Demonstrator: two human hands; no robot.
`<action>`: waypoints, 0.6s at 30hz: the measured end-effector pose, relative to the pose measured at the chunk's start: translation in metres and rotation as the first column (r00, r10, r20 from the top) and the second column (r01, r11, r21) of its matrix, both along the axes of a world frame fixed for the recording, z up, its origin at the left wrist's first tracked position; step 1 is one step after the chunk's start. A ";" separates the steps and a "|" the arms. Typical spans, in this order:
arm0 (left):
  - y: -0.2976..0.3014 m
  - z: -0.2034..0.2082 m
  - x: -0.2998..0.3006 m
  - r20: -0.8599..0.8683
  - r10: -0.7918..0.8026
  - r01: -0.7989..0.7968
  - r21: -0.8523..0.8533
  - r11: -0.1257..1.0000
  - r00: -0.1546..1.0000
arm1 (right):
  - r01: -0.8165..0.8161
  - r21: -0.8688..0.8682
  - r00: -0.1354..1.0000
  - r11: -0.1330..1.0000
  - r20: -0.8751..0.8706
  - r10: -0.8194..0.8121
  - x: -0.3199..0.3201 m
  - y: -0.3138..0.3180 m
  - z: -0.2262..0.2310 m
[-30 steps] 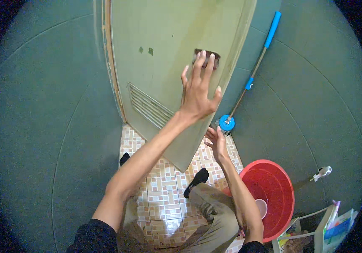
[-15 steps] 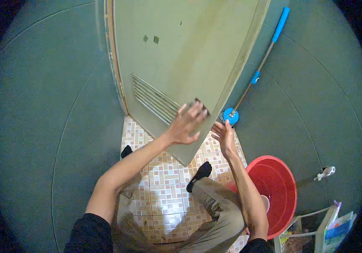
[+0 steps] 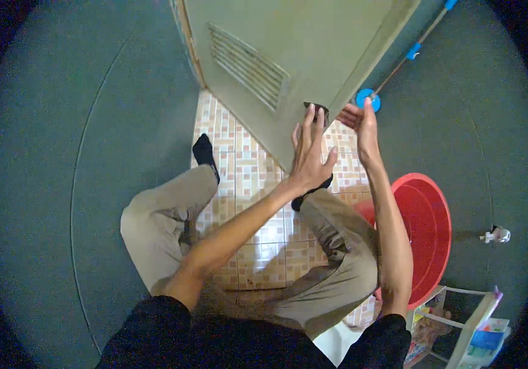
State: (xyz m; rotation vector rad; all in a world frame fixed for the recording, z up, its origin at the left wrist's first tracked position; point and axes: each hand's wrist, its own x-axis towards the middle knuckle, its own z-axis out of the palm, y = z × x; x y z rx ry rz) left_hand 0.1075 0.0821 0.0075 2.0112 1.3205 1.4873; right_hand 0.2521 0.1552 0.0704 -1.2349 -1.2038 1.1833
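A pale green door (image 3: 344, 43) with a slatted vent (image 3: 248, 64) stands ajar in front of me. My left hand (image 3: 311, 150) is open, fingers stretched out, with its fingertips over a dark patch or hole (image 3: 317, 111) near the door's lower free edge. Whether they press on it, I cannot tell. At that edge, my right hand (image 3: 365, 126) is open, its fingers reaching toward the door's far side. Its fingertips come close to the edge, and contact is unclear. Neither hand holds anything visible.
A blue-headed long-handled brush (image 3: 368, 100) leans in the right corner. By my right forearm stands a red tub (image 3: 439, 230). A white tap (image 3: 496, 235) juts from the dark green wall. A rack (image 3: 461, 344) with packets is at lower right. My feet rest on patterned tiles (image 3: 245, 147).
The view has tilted, so the door and hands appear higher. My left hand has moved closer to the dark patch, its fingers now over it. My right hand stays by the door edge.
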 end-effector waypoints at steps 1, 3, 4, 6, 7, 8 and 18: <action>-0.009 0.001 0.004 0.071 0.011 -0.012 0.025 1.000 0.997 | -0.006 -0.015 1.000 1.000 0.001 0.006 0.002 -0.004 -0.005; -0.023 0.003 0.005 0.112 0.038 -0.036 -0.018 0.999 0.993 | -0.102 0.012 0.995 0.995 0.016 0.102 -0.001 -0.005 0.005; -0.030 0.004 0.006 0.153 0.058 -0.049 -0.063 0.997 0.986 | -0.108 0.015 0.994 0.994 0.017 0.108 -0.004 -0.008 0.008; -0.040 0.003 -0.005 0.128 0.092 -0.087 -0.040 0.995 0.988 | -0.110 0.027 0.990 0.994 0.088 0.107 -0.016 -0.017 0.012; -0.045 0.003 -0.012 0.154 0.096 -0.086 -0.071 0.994 0.983 | -0.145 0.037 0.987 0.989 0.079 0.142 -0.022 -0.020 0.014; -0.050 0.003 -0.015 0.186 0.099 -0.081 -0.101 0.992 0.978 | -0.152 0.043 0.986 0.987 0.077 0.148 -0.027 -0.024 0.017; -0.067 0.034 -0.068 0.365 0.139 0.050 -0.463 0.885 0.920 | -0.179 0.597 0.937 0.782 0.346 -0.050 -0.082 -0.071 0.058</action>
